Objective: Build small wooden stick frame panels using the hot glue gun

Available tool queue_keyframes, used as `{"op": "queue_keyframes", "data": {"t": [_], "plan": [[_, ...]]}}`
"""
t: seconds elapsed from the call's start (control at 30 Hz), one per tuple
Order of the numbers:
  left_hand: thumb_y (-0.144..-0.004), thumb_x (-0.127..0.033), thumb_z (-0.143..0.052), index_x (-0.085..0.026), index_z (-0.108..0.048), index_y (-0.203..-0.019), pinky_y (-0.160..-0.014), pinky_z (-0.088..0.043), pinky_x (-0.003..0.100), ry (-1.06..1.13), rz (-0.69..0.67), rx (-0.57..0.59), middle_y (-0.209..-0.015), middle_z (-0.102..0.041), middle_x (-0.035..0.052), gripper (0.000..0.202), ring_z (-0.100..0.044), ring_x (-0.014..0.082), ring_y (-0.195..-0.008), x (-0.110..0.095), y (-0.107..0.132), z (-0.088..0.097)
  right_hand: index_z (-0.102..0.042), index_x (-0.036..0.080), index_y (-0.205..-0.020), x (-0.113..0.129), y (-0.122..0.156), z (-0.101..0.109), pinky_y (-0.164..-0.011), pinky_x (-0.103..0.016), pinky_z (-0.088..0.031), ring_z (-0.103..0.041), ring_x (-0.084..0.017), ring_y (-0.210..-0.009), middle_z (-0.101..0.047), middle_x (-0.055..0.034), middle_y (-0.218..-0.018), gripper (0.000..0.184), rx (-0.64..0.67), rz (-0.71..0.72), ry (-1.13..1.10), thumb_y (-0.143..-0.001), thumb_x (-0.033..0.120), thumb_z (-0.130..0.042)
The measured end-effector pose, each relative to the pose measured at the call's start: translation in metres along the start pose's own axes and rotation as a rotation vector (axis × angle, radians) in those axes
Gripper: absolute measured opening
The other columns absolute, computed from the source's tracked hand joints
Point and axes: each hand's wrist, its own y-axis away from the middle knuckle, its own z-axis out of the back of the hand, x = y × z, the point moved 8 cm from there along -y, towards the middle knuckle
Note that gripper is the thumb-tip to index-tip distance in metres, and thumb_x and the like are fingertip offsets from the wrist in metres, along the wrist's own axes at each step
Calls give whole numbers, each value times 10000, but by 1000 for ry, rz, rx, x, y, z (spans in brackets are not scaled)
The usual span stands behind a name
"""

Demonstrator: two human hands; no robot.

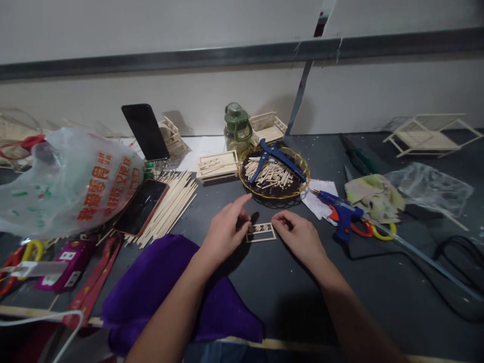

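Note:
A small rectangular frame of thin wooden sticks [261,240], with a row of little carved pieces along its far side, is held just above or on the dark tabletop. At its left end, my left hand [226,229] grips with the thumb and curled fingers, the index finger pointing away forward. My right hand [300,237] pinches the far right corner between thumb and fingertips. Beyond the hands sits a round yellow-rimmed basket [264,195] of short cut sticks, with a blue cutter [282,160] lying across it.
Long sticks [170,209], a phone [141,207] and a plastic bag [71,181] lie left. Purple cloth [151,287] is under my left forearm. A blue glue gun [344,217], its cord and a rag [374,196] are right. A green bottle [237,126] stands behind.

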Motion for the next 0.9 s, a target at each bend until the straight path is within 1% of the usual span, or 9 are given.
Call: {"op": "queue_keyframes", "data": {"t": [0.1,0.2,0.37,0.47,0.67,0.9], "plan": [[-862,-120,-551,-275,-298,-1467,-871,-463,324,-2,-20,24,-960,-663,12,674,-602,181,-930,-4,0,-2,-686,242,-856,-1,0,0,-623,-248,-392,-599,-148,-673,-662,16,-750,186,3,-4,13,-871,351,-537],[-862,-134,-556,-283,-219,-1502,-853,-470,313,-20,-38,70,-952,-663,6,739,-603,180,-917,-8,2,-10,-683,240,-858,-1,1,0,-619,-249,-387,-597,-149,-671,-662,17,-748,182,4,-7,26,-870,335,-528],[-866,-113,-514,-275,-133,-1535,-794,-476,303,-152,-70,123,-953,-647,24,786,-595,186,-887,-9,5,-25,-674,237,-829,1,1,1,-594,-249,-373,-586,-146,-634,-660,19,-714,177,5,-20,34,-865,318,-520],[-875,-118,-495,-273,-95,-1542,-775,-476,307,-208,-73,145,-950,-644,31,793,-587,193,-877,-8,6,-30,-675,241,-842,2,1,3,-599,-250,-377,-599,-151,-647,-671,16,-726,171,3,-26,24,-865,310,-519],[-895,-141,-475,-270,-116,-1540,-746,-479,304,-272,-41,155,-937,-634,38,749,-580,194,-861,-7,5,-32,-669,240,-843,2,3,6,-611,-253,-385,-620,-153,-661,-685,11,-744,173,-13,-24,19,-872,303,-510],[-877,-129,-494,-242,-145,-1532,-721,-477,302,-292,-25,166,-914,-633,39,750,-583,199,-856,-7,3,-34,-664,233,-849,1,3,11,-602,-258,-387,-628,-166,-661,-702,-6,-746,180,-61,-34,43,-869,312,-503]]}}
